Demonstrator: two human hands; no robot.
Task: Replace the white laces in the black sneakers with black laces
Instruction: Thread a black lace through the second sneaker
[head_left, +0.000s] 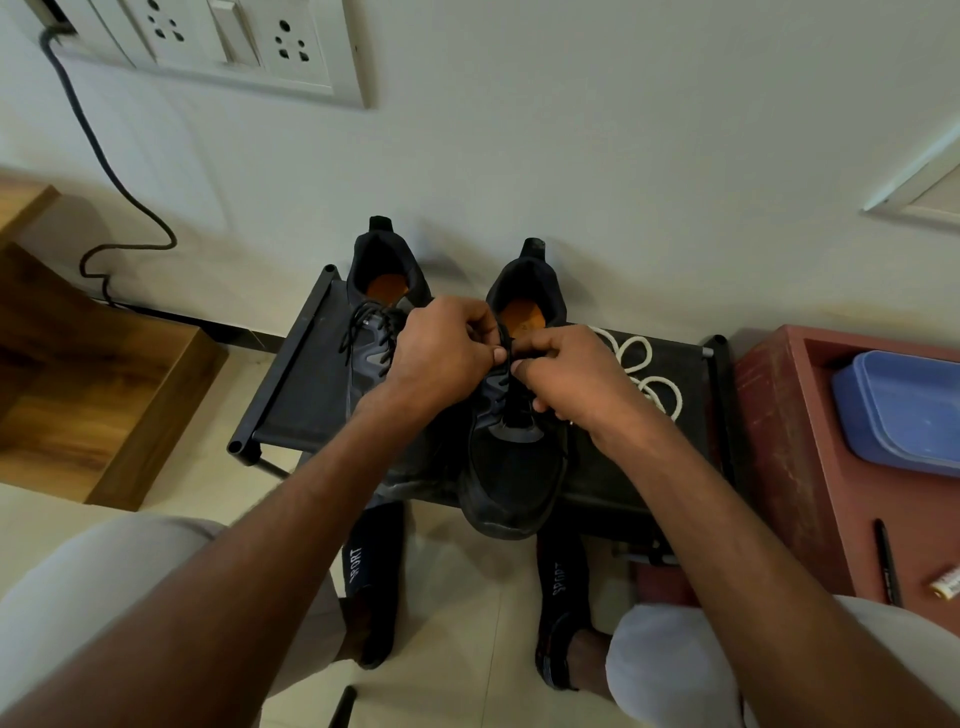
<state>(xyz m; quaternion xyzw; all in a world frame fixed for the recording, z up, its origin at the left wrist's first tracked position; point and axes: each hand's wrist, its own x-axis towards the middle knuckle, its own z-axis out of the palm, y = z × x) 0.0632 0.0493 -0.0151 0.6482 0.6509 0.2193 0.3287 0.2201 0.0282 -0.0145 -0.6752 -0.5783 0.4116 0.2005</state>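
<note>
- Up close, two black sneakers sit side by side on a low black rack (291, 384) that stands against a pale wall, heels toward the wall and toes toward the person.
- Right sneaker (511, 467) lies near the rack's front edge, its toe hanging over that edge; its orange insole shows at the heel opening.
- Left hand (441, 353) hovers over the right sneaker's tongue, fingers curled, thumb and forefinger pinching the black lace (506, 358) near the top eyelets.
- Right hand (571, 379) meets it from the other side, fingers curled and pinching the same black lace just beside the left thumb.
- Left sneaker (374, 322) rests toward the rack's back left part, already threaded with a black lace whose ends lie loose over its tongue; the left forearm covers its toe.
- White laces (641, 369) lie in loose loops on the rack's right part, just behind the right hand, apart from both sneakers.
- Beside the rack's right edge stands a reddish wooden tray (769, 415) holding a blue plastic lid (904, 410), a black pen (887, 561) and a small battery (946, 582).
- Under the rack's front edge, the person's feet in black "SPORT" socks (374, 571) rest on the tiled floor.
</note>
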